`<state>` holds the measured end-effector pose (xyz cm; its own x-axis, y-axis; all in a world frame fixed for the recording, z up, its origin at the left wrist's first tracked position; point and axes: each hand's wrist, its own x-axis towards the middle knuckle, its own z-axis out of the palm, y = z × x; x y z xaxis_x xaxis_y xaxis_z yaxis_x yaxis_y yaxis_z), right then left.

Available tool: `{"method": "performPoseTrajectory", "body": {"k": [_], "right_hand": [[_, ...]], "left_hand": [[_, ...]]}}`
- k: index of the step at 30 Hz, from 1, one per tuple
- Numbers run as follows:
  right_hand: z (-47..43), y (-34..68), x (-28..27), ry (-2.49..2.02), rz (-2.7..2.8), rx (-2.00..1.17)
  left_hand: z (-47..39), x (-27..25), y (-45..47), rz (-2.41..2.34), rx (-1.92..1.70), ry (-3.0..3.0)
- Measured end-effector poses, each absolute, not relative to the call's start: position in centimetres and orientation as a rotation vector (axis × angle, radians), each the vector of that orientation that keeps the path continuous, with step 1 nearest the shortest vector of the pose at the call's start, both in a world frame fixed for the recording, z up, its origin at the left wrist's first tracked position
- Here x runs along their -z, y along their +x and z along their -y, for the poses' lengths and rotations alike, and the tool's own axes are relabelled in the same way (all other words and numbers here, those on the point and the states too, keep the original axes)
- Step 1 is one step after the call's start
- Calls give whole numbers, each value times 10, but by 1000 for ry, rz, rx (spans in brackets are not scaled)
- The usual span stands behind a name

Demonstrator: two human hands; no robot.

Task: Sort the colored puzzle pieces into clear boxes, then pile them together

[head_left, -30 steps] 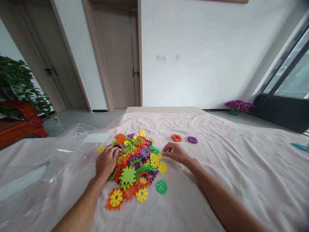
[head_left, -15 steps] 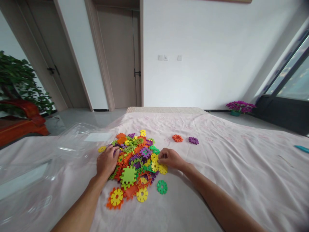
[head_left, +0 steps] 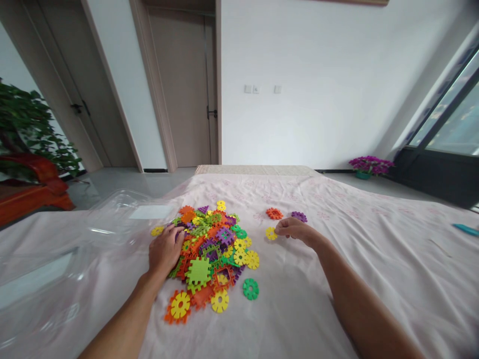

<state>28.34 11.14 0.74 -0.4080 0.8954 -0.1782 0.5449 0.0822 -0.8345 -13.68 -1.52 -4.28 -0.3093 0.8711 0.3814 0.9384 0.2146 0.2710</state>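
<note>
My right hand (head_left: 294, 230) pinches a yellow flower-shaped plastic piece (head_left: 271, 233) by its right edge, right of the pile. Just beyond it lie an orange piece (head_left: 274, 213) and a purple piece (head_left: 299, 216). My left hand (head_left: 166, 249) rests against the left side of a heap of interlocking plastic pieces (head_left: 199, 270), fingers spread over its edge. The heap mixes green, orange, purple and yellow squares, discs and a triangle. A green disc (head_left: 250, 289) lies apart at the heap's right front.
A clear plastic container (head_left: 119, 219) stands left of the heap, with another clear plastic part (head_left: 41, 289) nearer me. Pink patterned cloth (head_left: 374, 259) covers the surface. A blue object (head_left: 465, 229) lies at the far right. A red wooden chair (head_left: 37, 184) is at left.
My right hand has moved right and away from the heap, carrying a yellow flower-shaped piece from the heap's right edge. My left hand has stayed almost still.
</note>
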Motion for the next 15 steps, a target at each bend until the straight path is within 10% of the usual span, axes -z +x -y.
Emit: {"method": "performPoseTrajectory", "body": {"k": [15], "right_hand": [[-116, 287, -3, -1660, 2271, -561]], "left_hand": [[16, 43, -136, 2315, 692, -1750]]}}
